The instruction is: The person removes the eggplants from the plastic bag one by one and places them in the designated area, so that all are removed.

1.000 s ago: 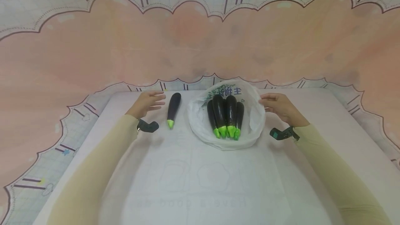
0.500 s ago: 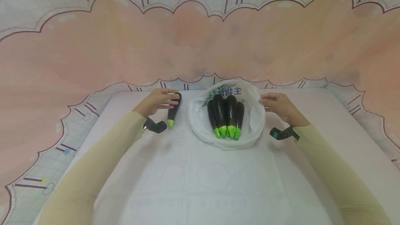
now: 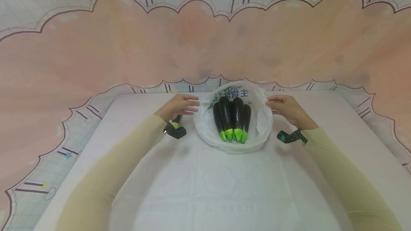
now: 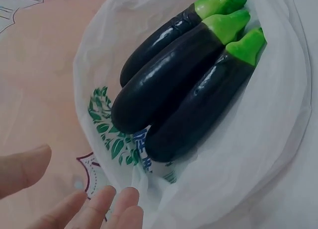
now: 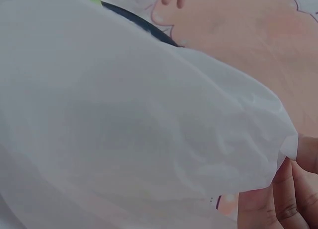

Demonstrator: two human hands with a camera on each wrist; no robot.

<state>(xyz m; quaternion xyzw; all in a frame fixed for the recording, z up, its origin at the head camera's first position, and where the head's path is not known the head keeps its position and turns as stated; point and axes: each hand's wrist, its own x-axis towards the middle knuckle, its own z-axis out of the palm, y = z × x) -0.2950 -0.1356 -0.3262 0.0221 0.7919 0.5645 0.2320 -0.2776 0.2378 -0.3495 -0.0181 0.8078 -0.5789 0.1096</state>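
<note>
A white plastic bag (image 3: 205, 134) with green and blue print lies wide at the mouth, several dark eggplants (image 3: 237, 113) with green stem ends inside it. My right hand (image 3: 287, 109) pinches the bag's right rim between thumb and fingers, as the right wrist view also shows. At the left rim is my left hand (image 3: 179, 105), thumb spread and fingers fairly straight, holding nothing; in the left wrist view its fingertips (image 4: 126, 196) are close to the bag, and whether they touch it I cannot tell. Mostly hidden behind that hand, a lone eggplant (image 3: 178, 118) lies on the table.
The table wears a white cover (image 3: 205, 188) with faint printing. Behind it hangs a peach cloth (image 3: 205, 45) with scalloped, drawn edges. Each wrist carries a black camera mount, the left wrist mount (image 3: 174, 131) being close beside the lone eggplant.
My left hand has moved right, passing over the lone eggplant to the bag's left rim. The right hand, the bag and the eggplants inside have stayed in place.
</note>
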